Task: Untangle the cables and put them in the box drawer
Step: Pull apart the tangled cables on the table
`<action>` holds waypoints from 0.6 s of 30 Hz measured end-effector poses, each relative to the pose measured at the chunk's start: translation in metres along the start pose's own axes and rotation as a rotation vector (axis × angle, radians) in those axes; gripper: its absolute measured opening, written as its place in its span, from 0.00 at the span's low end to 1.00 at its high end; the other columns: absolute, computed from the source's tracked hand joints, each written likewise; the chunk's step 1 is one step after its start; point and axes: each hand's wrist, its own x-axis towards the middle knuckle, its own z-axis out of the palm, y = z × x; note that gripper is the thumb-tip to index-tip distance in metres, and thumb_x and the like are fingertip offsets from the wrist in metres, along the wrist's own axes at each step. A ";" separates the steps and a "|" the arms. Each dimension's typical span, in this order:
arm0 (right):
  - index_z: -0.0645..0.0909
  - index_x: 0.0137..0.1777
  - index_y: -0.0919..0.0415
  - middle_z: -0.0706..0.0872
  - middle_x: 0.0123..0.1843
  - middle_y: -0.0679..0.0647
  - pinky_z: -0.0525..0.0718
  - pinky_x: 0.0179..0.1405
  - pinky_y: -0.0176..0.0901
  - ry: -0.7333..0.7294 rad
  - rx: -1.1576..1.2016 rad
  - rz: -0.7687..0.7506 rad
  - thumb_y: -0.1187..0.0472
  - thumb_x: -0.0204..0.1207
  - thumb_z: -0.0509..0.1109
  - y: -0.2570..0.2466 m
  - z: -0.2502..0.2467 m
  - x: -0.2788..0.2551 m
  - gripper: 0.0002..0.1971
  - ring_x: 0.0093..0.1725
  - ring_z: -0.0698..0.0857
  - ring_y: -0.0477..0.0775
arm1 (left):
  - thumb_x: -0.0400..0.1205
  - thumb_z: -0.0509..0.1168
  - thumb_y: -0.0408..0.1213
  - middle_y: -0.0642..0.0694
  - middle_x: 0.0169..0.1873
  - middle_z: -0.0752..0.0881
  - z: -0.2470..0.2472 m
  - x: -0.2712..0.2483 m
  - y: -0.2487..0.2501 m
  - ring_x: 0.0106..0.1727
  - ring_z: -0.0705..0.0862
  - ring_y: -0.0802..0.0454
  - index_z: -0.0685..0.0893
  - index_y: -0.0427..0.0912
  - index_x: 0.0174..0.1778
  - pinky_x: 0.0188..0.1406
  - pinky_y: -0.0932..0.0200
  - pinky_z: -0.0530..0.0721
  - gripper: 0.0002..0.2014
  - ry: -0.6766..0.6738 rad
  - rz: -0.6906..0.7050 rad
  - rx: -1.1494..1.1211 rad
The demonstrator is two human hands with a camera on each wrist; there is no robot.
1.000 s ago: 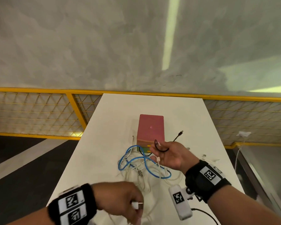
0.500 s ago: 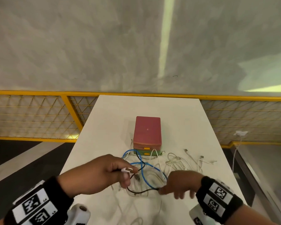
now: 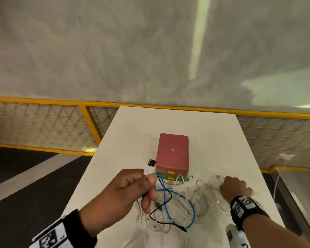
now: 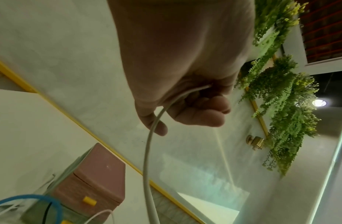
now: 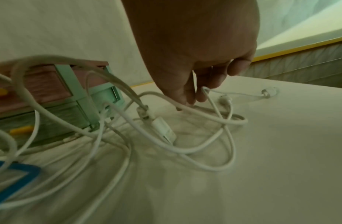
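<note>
The drawer box has a pink top and a green lower drawer with yellow handles, and both drawers are closed. In front of it lies a tangle of white cables, a blue cable and a black cable. My left hand is raised above the pile's left side and grips a white USB cable, with its plug sticking up beside the box. My right hand reaches down to the box's right. Its fingertips pinch a thin white cable just off the table.
The white table is narrow, with its left and right edges close to the pile. A yellow mesh railing runs behind it along a grey wall. A white plug hangs on the railing at the right. More white connectors lie beyond my right hand.
My left hand rose and moved forward with the white USB plug. My right hand let go of the black cable, which now lies on the table, and moved right to the white cables.
</note>
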 end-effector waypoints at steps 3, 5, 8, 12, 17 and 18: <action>0.78 0.62 0.46 0.82 0.64 0.48 0.71 0.65 0.53 0.022 -0.017 0.002 0.58 0.80 0.53 0.001 0.005 0.000 0.17 0.67 0.77 0.54 | 0.75 0.64 0.56 0.46 0.19 0.81 0.001 0.003 -0.002 0.26 0.83 0.47 0.88 0.43 0.28 0.41 0.63 0.82 0.21 0.011 -0.009 -0.049; 0.78 0.62 0.47 0.83 0.65 0.49 0.71 0.66 0.55 -0.003 0.030 0.040 0.58 0.80 0.53 0.005 0.007 -0.003 0.17 0.67 0.77 0.55 | 0.73 0.66 0.55 0.46 0.19 0.80 0.001 0.007 -0.002 0.26 0.82 0.46 0.89 0.43 0.29 0.38 0.61 0.82 0.19 0.028 -0.029 -0.092; 0.80 0.61 0.48 0.84 0.65 0.51 0.71 0.67 0.56 -0.055 0.128 0.064 0.52 0.80 0.56 0.008 -0.001 -0.007 0.15 0.67 0.78 0.57 | 0.70 0.71 0.51 0.44 0.20 0.81 0.003 0.014 0.000 0.24 0.82 0.46 0.90 0.42 0.30 0.34 0.52 0.85 0.15 0.084 -0.063 -0.163; 0.82 0.43 0.50 0.88 0.48 0.50 0.75 0.59 0.56 0.147 0.612 -0.039 0.49 0.78 0.66 -0.009 -0.041 -0.023 0.08 0.52 0.82 0.60 | 0.79 0.73 0.37 0.46 0.17 0.72 0.012 0.030 0.000 0.20 0.66 0.50 0.91 0.42 0.35 0.27 0.53 0.84 0.08 0.175 -0.102 -0.217; 0.84 0.39 0.50 0.89 0.38 0.42 0.80 0.48 0.39 0.441 1.017 -0.458 0.57 0.75 0.76 -0.038 -0.114 -0.085 0.05 0.40 0.85 0.42 | 0.88 0.60 0.40 0.51 0.16 0.70 0.034 0.050 -0.005 0.21 0.69 0.53 0.89 0.32 0.52 0.41 0.45 0.89 0.16 0.208 -0.113 -0.256; 0.85 0.39 0.52 0.88 0.38 0.43 0.77 0.45 0.29 0.465 1.068 -0.543 0.60 0.74 0.77 -0.044 -0.127 -0.100 0.05 0.40 0.84 0.41 | 0.88 0.58 0.44 0.49 0.19 0.75 0.041 0.053 -0.002 0.24 0.77 0.51 0.90 0.37 0.53 0.46 0.43 0.88 0.18 0.206 -0.102 -0.242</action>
